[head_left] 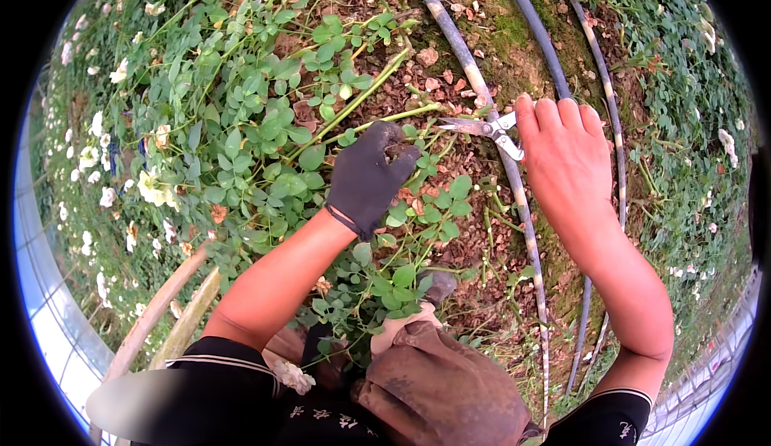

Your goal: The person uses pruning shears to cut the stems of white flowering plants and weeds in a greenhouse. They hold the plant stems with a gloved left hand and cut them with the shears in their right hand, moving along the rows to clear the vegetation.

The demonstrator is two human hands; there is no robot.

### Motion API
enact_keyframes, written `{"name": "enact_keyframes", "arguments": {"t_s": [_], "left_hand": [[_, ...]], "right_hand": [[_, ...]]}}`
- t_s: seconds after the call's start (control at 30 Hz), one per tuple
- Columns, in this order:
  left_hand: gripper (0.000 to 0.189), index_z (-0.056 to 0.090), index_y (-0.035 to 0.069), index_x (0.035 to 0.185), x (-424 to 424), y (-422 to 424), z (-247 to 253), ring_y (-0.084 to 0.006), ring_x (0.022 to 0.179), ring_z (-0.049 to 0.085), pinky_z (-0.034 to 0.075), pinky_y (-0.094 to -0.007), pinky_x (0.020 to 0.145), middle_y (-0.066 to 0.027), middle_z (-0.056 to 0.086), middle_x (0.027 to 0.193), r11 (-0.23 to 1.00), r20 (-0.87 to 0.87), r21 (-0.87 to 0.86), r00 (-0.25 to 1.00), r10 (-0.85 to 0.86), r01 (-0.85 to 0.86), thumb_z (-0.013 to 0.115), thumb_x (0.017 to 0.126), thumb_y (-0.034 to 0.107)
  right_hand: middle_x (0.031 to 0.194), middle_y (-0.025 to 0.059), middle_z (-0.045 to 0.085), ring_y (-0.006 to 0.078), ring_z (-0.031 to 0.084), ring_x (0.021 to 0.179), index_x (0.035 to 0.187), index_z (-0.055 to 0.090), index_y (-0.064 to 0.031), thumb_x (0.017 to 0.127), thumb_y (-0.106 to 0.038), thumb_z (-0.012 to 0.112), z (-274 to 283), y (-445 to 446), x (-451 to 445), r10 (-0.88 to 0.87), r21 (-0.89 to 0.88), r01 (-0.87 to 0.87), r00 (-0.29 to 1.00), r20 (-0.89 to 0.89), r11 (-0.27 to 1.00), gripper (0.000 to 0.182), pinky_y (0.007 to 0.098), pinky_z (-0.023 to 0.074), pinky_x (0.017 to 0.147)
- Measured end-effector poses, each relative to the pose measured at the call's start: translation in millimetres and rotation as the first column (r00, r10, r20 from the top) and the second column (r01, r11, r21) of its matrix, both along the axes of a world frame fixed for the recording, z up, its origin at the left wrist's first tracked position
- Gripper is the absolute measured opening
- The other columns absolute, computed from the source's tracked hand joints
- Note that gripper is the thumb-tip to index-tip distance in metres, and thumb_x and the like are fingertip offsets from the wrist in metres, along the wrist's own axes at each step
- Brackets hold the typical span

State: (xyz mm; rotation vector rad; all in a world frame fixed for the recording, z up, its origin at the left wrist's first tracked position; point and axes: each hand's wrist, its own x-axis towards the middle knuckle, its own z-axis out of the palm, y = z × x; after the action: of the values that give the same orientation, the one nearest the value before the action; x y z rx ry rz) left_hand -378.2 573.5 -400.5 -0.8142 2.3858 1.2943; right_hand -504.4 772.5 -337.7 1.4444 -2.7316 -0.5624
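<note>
My left hand (372,175), in a dark glove, is at the picture's middle among the leafy stems of a rose bush (277,120). Its fingers are curled around something by the stems, which I cannot make out clearly. My bare right hand (563,138) is closed on the handles of pruning shears (486,128). Their blades point left, slightly parted, near the end of a green rose stem (409,113). Behind my left hand a thicker green cane (367,91) slants up to the right. Short cut stubs (489,226) stand below the shears.
Dark hoses (464,54) run lengthwise over soil strewn with dry leaves (433,78), one passing under the shears. More rose plants (686,114) grow at the right. White flowers (155,188) and wooden poles (153,313) are at the left. My knee (446,386) is below.
</note>
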Motion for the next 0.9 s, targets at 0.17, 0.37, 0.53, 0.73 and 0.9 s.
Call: {"name": "enact_keyframes", "arguments": {"t_s": [0.17, 0.37, 0.53, 0.73, 0.9], "left_hand": [[0.025, 0.062, 0.007, 0.096, -15, -2, 0, -0.0244, 0.063, 0.063, 0.049, -0.0337, 0.061, -0.0122, 0.065, 0.079, 0.977, -0.237, -0.133, 0.952, -0.196, 0.168, 0.069, 0.08, 0.026], [0.023, 0.062, 0.006, 0.088, -17, 5, -8, -0.0291, 0.061, 0.061, 0.049, -0.0359, 0.058, -0.0137, 0.063, 0.078, 0.929, -0.264, -0.329, 0.928, -0.262, 0.169, 0.068, 0.081, 0.027], [0.018, 0.062, 0.005, 0.091, -14, -14, -10, -0.016, 0.061, 0.06, 0.048, -0.0305, 0.059, -0.008, 0.064, 0.077, 0.995, -0.286, -0.098, 0.957, -0.047, 0.019, 0.065, 0.083, 0.021], [0.02, 0.062, 0.003, 0.088, -25, -63, -6, -0.0147, 0.076, 0.058, 0.048, -0.0295, 0.073, -0.0078, 0.064, 0.086, 0.969, -0.221, 0.224, 0.963, 0.151, -0.1, 0.066, 0.079, 0.021], [0.029, 0.064, 0.006, 0.106, -61, -71, -5, -0.0161, 0.087, 0.062, 0.049, -0.0312, 0.08, -0.0087, 0.067, 0.102, 0.966, -0.26, 0.118, 0.946, -0.194, 0.23, 0.066, 0.08, 0.018]], "right_hand": [[0.088, 0.0021, 0.054, 0.018, 0.052, 0.087, 0.115, 0.056, -0.0063, 0.085, -0.017, 0.051, -6, -15, 6, 0.009, 0.079, -0.011, 0.999, 0.03, 0.997, 0.032, 0.0341, 0.04, 0.079], [0.087, 0.0029, 0.056, 0.018, 0.055, 0.087, 0.113, 0.058, -0.0052, 0.085, -0.017, 0.051, -15, -20, 14, -0.009, 0.083, 0.006, 0.999, 0.039, 0.997, 0.031, 0.0327, 0.0417, 0.076], [0.082, 0.0041, 0.06, 0.0205, 0.062, 0.083, 0.104, 0.061, -0.0055, 0.082, -0.015, 0.057, 11, -10, 2, -0.1, 0.167, 0.063, 0.969, 0.224, 0.984, 0.024, 0.0341, 0.0483, 0.069], [0.085, 0.004, 0.059, 0.0212, 0.059, 0.088, 0.103, 0.063, -0.0117, 0.078, -0.006, 0.059, 7, -20, -67, 0.023, -0.071, -0.015, 0.994, 0.11, 0.997, 0.025, 0.0359, 0.0448, 0.08], [0.089, 0.0043, 0.061, 0.0215, 0.06, 0.095, 0.102, 0.064, -0.0123, 0.075, -0.006, 0.063, -29, -39, -100, 0.177, 0.005, -0.185, 0.948, 0.264, 0.983, 0.029, 0.0365, 0.0448, 0.087]]}}
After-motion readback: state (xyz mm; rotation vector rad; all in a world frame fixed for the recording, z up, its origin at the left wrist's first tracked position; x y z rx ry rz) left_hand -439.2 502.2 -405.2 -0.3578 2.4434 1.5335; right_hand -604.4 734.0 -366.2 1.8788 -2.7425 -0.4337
